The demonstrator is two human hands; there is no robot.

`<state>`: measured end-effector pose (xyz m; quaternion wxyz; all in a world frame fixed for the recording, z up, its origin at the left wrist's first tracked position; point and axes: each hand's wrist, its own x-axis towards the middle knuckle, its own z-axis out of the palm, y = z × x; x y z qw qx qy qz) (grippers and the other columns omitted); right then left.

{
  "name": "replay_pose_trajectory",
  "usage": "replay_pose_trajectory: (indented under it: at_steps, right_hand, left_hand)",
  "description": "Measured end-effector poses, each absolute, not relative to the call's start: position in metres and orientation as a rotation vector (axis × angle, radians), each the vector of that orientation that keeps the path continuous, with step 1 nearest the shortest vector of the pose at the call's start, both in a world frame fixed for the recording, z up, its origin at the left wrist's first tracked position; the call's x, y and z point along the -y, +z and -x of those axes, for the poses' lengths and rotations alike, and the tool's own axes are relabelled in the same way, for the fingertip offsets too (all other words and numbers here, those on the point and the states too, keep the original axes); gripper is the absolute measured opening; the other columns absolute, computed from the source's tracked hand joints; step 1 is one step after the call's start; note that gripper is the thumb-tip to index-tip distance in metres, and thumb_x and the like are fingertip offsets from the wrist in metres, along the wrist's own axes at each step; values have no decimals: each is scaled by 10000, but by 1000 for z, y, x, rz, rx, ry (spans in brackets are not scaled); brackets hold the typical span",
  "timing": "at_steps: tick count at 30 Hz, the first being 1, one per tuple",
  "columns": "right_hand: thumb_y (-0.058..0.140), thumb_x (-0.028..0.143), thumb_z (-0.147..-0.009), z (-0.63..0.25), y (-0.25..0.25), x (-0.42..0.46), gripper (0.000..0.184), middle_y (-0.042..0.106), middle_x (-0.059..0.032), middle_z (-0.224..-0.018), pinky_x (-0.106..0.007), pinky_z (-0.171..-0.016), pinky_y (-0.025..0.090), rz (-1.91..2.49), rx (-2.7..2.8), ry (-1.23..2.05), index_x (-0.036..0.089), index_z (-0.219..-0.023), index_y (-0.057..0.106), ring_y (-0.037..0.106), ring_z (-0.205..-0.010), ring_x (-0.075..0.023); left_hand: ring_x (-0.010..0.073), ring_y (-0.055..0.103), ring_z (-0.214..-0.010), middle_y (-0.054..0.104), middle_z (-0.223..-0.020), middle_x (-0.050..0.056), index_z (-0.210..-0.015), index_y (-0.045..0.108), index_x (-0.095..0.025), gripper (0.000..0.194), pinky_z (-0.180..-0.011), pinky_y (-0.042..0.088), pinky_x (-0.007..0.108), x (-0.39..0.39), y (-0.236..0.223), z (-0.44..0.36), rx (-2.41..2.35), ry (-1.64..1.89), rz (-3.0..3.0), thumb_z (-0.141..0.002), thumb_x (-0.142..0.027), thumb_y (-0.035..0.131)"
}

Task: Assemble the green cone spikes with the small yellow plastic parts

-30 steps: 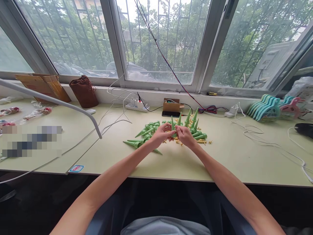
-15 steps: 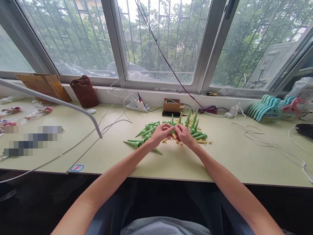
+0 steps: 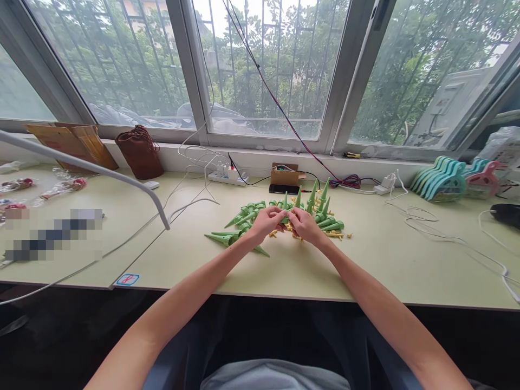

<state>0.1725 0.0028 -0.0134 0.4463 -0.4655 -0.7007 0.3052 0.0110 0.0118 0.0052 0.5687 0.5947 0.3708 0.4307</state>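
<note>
Both hands meet over the middle of the desk at one green plastic watering spike, its tip pointing up. My left hand is closed round the spike's lower part from the left. From the right, the pinched fingers of my right hand grip the same spike; any small part between the fingertips is hidden. Several green spikes lie to the left, partly behind my left forearm. Beyond my right hand, more spikes stand upright and others lie down. Small yellow plastic pieces are scattered under and around the hands.
A phone and a small cardboard box lie behind the spikes. A white power strip with cables stands near the window. A grey curved tube crosses the left side. Teal hangers stand at the right.
The hands stay together on the same spike with barely any shift. The view has moved very slightly; the other spikes and yellow pieces lie as before.
</note>
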Motion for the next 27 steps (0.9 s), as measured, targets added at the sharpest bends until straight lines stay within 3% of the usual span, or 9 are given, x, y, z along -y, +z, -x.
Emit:
replay_pose_trajectory:
  at_steps: [8,13,19,27]
  right_hand:
    - [543,445,-867,-172,-18,-7,334,433,58,-519,-235,-377,345,1042,1599,1062,220,-661,406,433,-368,-90]
    - [588,504,-837,-169,-14,-5,391,371,70,-540,-236,-358,327,950,1510,1223,218,-656,393,426,-369,-83]
    - [557,572,-848,-170,-13,-6,436,316,77,-531,-242,-362,336,916,1460,1185,223,-660,375,358,-375,-74]
    - [509,572,-873,-172,-15,-8,437,308,66,-520,-246,-346,292,981,1505,1063,229,-641,370,356,-368,-85]
  left_hand:
    - [150,643,-574,664,-709,44,-800,617,-163,312,-431,458,209,-15,-1,-11,-989,1148,-1764,-817,-474,620]
    - [143,641,-597,671,-763,42,-850,628,-173,322,-479,486,217,-19,-4,-10,-971,1192,-1845,-834,-491,587]
    - [156,655,-640,658,-751,46,-799,583,-165,349,-512,504,224,-13,6,-10,-940,1099,-1814,-801,-512,627]
    - [128,608,-555,611,-692,25,-754,512,-175,379,-408,437,198,-12,5,-9,-880,981,-1802,-799,-536,620]
